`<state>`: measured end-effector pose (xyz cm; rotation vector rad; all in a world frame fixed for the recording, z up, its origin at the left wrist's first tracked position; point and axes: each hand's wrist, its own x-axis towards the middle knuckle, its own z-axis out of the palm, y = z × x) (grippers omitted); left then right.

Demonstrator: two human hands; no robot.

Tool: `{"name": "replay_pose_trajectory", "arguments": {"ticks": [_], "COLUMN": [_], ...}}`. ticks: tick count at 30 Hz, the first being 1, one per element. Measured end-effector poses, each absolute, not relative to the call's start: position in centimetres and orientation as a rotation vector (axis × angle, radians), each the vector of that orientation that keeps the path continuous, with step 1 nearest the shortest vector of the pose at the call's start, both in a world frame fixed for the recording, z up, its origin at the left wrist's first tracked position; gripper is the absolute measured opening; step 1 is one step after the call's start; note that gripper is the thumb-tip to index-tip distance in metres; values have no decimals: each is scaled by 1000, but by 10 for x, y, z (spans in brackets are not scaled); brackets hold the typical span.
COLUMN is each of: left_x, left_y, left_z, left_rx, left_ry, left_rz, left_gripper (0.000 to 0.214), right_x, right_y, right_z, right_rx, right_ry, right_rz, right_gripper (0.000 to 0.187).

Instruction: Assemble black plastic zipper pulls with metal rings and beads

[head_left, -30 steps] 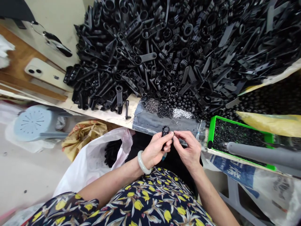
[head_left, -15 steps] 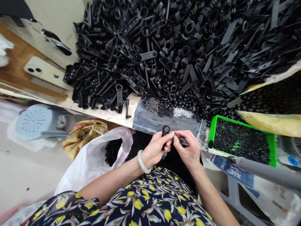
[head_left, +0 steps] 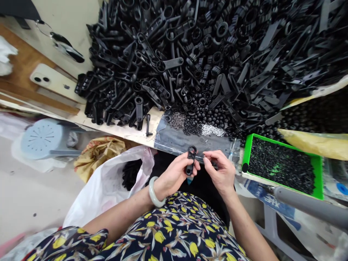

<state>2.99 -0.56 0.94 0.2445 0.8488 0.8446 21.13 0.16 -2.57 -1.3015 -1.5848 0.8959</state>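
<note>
My left hand [head_left: 178, 172], with a pale bangle at its wrist, grips a black plastic ratchet-style handle [head_left: 191, 159] with a round ring at its upper end. The handle stands nearly upright in front of the bench edge. Just right of it, my right hand [head_left: 220, 169] pinches a tiny part between thumb and forefinger, too small to name; a small gap separates it from the handle. Beyond the hands on a dark mat [head_left: 176, 139] lie small piles: silvery pins [head_left: 212, 130], brownish bits [head_left: 178, 120] and black bits [head_left: 191, 127].
Black plastic handles and rings [head_left: 174, 54] heap across the bench. At the right stands a green tray [head_left: 247, 152] of small black parts. A white plastic bag [head_left: 100, 192] hangs open at the left, near a blue stool [head_left: 40, 137]. A phone [head_left: 56, 81] lies at the upper left.
My right hand has drawn apart from the handle, to the right. My left thumb has shifted back, and more of the handle now shows.
</note>
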Motion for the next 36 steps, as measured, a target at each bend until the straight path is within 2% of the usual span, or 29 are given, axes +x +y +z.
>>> {"name": "replay_pose_trajectory", "arguments": {"ticks": [3, 12, 26, 36], "left_x": [31, 40, 40, 44], "left_y": [-6, 0, 0, 0], "left_z": [8, 1, -5, -8], "left_rx": [296, 310, 315, 329], "left_ry": [877, 1016, 1026, 997], "left_rz": [832, 835, 858, 882], "left_gripper": [23, 42, 42, 40], "right_x": [208, 207, 200, 197], "right_y": [2, 0, -1, -4], "right_z": [-24, -23, -29, -31], "right_rx": [-1288, -1251, -1250, -1343], "right_ry": [-1597, -1732, -1597, -1584], "right_rz": [896, 885, 1038, 985], "right_gripper": [14, 18, 15, 12]}}
